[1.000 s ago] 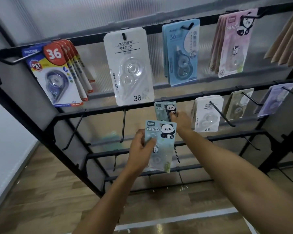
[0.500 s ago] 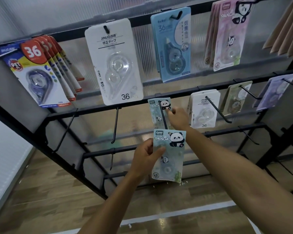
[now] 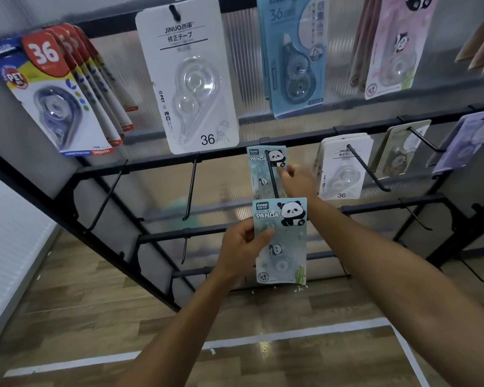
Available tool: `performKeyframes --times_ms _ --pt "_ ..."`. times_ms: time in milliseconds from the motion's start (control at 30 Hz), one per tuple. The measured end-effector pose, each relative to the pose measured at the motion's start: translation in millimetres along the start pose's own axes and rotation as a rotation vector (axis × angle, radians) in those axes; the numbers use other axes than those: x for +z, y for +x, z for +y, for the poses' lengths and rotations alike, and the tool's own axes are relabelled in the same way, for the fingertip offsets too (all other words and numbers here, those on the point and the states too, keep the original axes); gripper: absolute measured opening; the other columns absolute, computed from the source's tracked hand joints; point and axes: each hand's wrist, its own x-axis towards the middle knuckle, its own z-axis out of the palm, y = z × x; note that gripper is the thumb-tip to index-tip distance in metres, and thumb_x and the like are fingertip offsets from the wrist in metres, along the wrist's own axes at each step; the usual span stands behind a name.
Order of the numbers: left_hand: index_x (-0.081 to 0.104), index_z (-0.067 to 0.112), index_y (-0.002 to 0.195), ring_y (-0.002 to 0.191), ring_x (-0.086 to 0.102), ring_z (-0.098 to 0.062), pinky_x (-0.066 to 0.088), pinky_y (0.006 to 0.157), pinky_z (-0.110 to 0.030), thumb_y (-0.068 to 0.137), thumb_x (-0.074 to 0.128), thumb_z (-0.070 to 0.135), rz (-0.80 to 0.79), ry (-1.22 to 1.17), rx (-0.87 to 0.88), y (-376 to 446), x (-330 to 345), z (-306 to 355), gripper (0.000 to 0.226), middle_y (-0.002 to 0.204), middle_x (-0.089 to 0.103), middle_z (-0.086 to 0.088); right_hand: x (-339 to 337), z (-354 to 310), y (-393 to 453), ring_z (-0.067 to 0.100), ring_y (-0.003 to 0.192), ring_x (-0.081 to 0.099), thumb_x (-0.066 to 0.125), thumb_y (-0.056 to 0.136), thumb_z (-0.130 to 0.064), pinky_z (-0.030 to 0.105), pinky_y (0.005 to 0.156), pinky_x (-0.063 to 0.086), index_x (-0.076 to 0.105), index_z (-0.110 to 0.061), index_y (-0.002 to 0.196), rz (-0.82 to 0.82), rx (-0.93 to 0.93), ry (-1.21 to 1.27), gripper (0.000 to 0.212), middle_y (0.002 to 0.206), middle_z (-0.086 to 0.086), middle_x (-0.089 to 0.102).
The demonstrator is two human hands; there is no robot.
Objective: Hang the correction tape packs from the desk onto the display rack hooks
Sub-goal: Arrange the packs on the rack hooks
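My left hand [image 3: 242,247] grips a light-blue panda correction tape pack [image 3: 284,247] by its left edge, holding it upright in front of the rack's lower bars. Just above it, a matching panda pack [image 3: 260,169] hangs on a black hook [image 3: 271,174] of the display rack's middle bar [image 3: 296,138]. My right hand [image 3: 298,181] reaches to that hung pack, and its fingertips pinch the right edge near the panda picture.
Two bare hooks [image 3: 191,188] [image 3: 108,195] stick out left of the hung pack. White "36" packs [image 3: 344,169] hang to the right, and more packs [image 3: 187,76] fill the top row. Below is wooden floor [image 3: 95,303] with a white line.
The view has shifted closer to the rack. My left hand's pack now sits lower relative to the hung pack. My right hand stays on the hung pack.
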Motion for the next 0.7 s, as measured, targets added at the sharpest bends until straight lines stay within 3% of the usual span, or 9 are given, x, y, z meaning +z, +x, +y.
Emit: performKeyframes --times_ms 100,200,300,367,467,567,633,700 --pt "0.068 0.016 0.100 0.094 0.069 -0.019 0.058 0.078 -0.035 0.090 0.061 0.004 0.016 0.021 -0.017 3.1 -0.5 -3.8 0.017 0.100 0.072 0.002 0.5 0.0 0.2 0.002 0.056 0.040 0.047 0.099 -0.033 0.018 0.049 0.026 0.054 -0.016 0.082 0.005 0.001 0.002 0.025 0.061 -0.007 0.046" --pt "0.066 0.019 0.104 0.097 0.069 -0.022 0.058 0.080 -0.039 0.092 0.060 0.010 0.012 0.082 -0.055 11.0 -2.5 -8.4 0.016 0.106 0.071 -0.004 -0.6 0.5 -0.7 0.010 0.068 0.049 0.049 0.098 -0.031 0.021 0.058 0.033 0.065 -0.012 0.096 -0.001 -0.012 0.029 0.025 0.073 -0.002 0.056" --pt "0.066 0.021 0.103 0.085 0.067 -0.005 0.055 0.070 -0.024 0.094 0.058 0.022 0.021 0.180 -0.053 25.9 -2.7 -11.4 0.012 0.098 0.069 0.004 -3.9 4.3 -1.6 0.014 0.081 0.054 0.050 0.098 -0.026 0.023 0.071 0.037 0.066 -0.005 0.108 -0.004 -0.018 0.120 0.028 0.088 0.003 0.063" --pt "0.064 0.019 0.091 0.067 0.059 -0.002 0.047 0.060 -0.015 0.094 0.057 0.032 0.061 0.309 -0.056 41.7 -1.1 -12.4 0.016 0.082 0.064 0.007 -7.2 8.5 -1.6 0.016 0.086 0.056 0.048 0.098 -0.020 0.025 0.073 0.039 0.065 -0.003 0.110 -0.018 -0.018 0.177 0.027 0.094 0.007 0.065" --pt "0.046 0.022 0.066 0.052 0.039 -0.005 0.033 0.045 -0.009 0.095 0.056 0.034 0.136 0.543 -0.034 69.9 0.2 -11.7 0.033 0.061 0.045 0.007 -12.6 13.9 -1.9 0.020 0.087 0.059 0.041 0.099 -0.015 0.035 0.073 0.051 0.064 -0.003 0.107 -0.030 0.017 0.280 0.027 0.101 0.017 0.067" --pt "0.039 0.021 0.064 0.054 0.035 -0.008 0.031 0.051 -0.017 0.095 0.056 0.028 0.210 0.572 -0.007 98.2 1.1 -11.8 0.037 0.062 0.040 0.006 -15.7 15.4 -4.7 0.024 0.107 0.059 0.037 0.099 -0.015 0.045 0.094 0.049 0.060 -0.005 0.119 -0.016 0.057 0.290 0.032 0.116 0.015 0.064" --pt "0.042 0.021 0.064 0.053 0.038 -0.007 0.031 0.050 -0.017 0.095 0.058 0.029 0.239 0.575 -0.025 113.9 2.0 -10.4 0.036 0.061 0.042 0.006 -16.0 16.4 -9.0 0.023 0.114 0.056 0.038 0.099 -0.015 0.039 0.098 0.046 0.055 -0.005 0.128 0.002 0.051 0.267 0.035 0.124 0.011 0.061" --pt "0.051 0.016 0.071 0.057 0.047 -0.011 0.035 0.054 -0.022 0.095 0.057 0.030 0.237 0.576 -0.042 127.1 2.9 -8.9 0.029 0.064 0.051 0.002 -14.4 19.3 -14.1 0.018 0.109 0.056 0.040 0.099 -0.014 0.027 0.089 0.045 0.053 -0.004 0.129 0.013 0.014 0.239 0.035 0.122 0.010 0.061"
